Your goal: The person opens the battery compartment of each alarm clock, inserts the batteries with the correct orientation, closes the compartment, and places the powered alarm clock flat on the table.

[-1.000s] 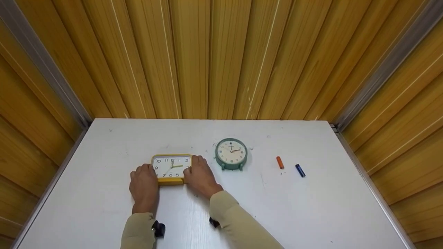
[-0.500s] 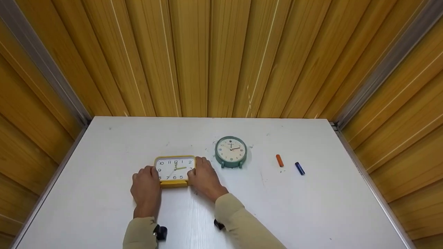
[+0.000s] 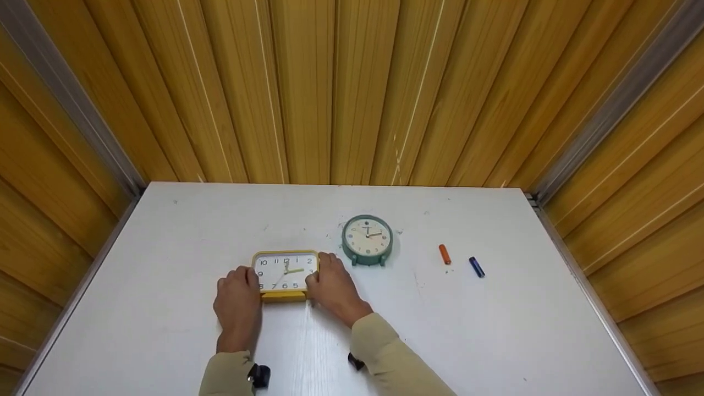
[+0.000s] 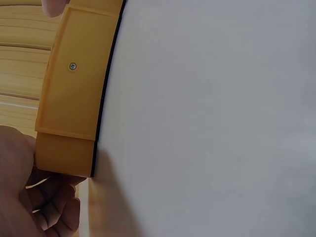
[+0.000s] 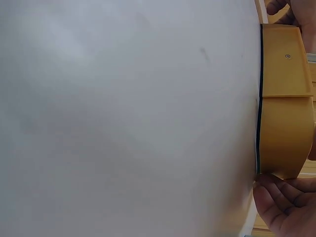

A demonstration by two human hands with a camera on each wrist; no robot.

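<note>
Two-handed in the head view, gripping both ends of the yellow clock (image 3: 285, 272): curling the left hand (image 3: 239, 300) round its left end and holding its right end with the right hand (image 3: 336, 289), laying a thumb (image 3: 312, 278) over the front edge. Resting face up on the bench (image 3: 440, 330), left of centre, near the round green clock (image 3: 368, 239) and nearer the viewer. Looking farther right, finding an orange battery (image 3: 444, 254) and a blue battery (image 3: 477, 267) lying near each other, well apart from both hands. Looking past the bench, meeting a wood-grained wall (image 3: 330, 93).

In the left wrist view, bending the left hand's fingers round the end of the yellow clock, exposing its underside (image 4: 74, 98) with a small screw (image 4: 72, 66). Running a dark edge (image 4: 94, 158) close along the white bench; not showing clearly whether touching.

In the right wrist view, gripping the opposite end with the right hand, setting bent fingertips at the corner just beside the bench. Seeing part of the left hand at the far end.
</note>
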